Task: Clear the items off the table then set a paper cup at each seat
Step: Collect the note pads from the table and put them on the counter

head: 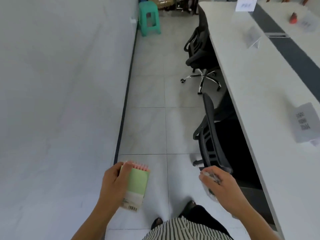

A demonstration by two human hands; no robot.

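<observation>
over the tiled floor [147, 129], in the aisle between a pale wall [60, 75] and the long white worktop [251, 87], both hands carry something. the left grip [112, 181] is curled round one long edge of a green spiral notebook [137, 184] with pink coils, its barcode end nearest the body. the right grip [223, 184] is closed over a clear plastic packet [210, 192]; small dark things show inside it, too blurred to name. both items are off the worktop, held above the floor. on the worktop the nearest card holder [306, 123] contains a white card with dark print, and a far card holder [245, 4] also holds a white card. a small red object [293, 17] sits beyond the dark centre strip. two black chairs, near [211, 141] and far [199, 49], stand at the worktop's edge.
</observation>
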